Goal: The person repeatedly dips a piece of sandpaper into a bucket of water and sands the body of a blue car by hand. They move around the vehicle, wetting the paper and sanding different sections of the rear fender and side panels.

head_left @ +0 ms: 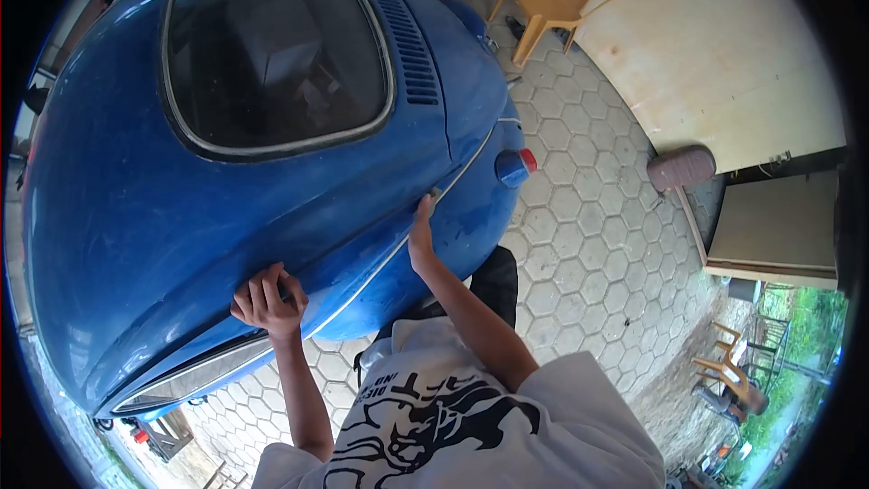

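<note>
A blue rounded car (299,204) fills the left and middle of the head view. My left hand (269,301) rests against its bodywork above the side window (204,371). Its fingers are curled, with a dark spot between thumb and fingers that I cannot identify. Farther right, my right hand (422,234) reaches to the pale trim strip (367,285) along the seam above the fender. Those fingertips are together at a small greyish bit by the strip. What they grip, if anything, is too small to name.
The car's rear window (276,54) and a red-topped lamp (516,167) are nearby. Hexagonal pavers (579,217) cover the ground. A yellow plastic chair (552,0) stands by a pale board (706,45). A brownish rounded object (682,167) lies at the board's lower edge.
</note>
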{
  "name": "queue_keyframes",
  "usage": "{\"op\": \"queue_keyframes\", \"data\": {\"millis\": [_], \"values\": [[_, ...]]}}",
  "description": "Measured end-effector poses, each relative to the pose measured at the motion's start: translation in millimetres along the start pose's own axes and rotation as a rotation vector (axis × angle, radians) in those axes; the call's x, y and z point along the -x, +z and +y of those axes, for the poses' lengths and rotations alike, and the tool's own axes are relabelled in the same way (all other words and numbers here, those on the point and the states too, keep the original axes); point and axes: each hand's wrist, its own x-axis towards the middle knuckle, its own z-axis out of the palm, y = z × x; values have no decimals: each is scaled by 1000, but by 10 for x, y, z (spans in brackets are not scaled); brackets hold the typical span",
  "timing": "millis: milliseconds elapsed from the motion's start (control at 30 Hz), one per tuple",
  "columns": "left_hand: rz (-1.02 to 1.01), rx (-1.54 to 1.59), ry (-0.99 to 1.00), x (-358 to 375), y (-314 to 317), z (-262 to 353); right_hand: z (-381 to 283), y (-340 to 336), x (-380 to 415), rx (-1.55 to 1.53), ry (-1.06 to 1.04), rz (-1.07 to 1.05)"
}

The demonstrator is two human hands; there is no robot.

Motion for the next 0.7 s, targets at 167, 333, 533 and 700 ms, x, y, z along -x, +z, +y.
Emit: {"op": "queue_keyframes", "data": {"millis": [167, 333, 533, 700], "values": [[-1, 32, 14, -16, -4, -23, 412, 323, 511, 282, -5, -34], [-2, 40, 13, 16, -19, -31, 229, -78, -49, 284, 65, 54], [15, 62, -17, 7, -5, -2, 558, -200, 210, 169, 126, -117], [24, 55, -25, 36, 8, -16, 287, -261, -166, 92, 48, -19]]}}
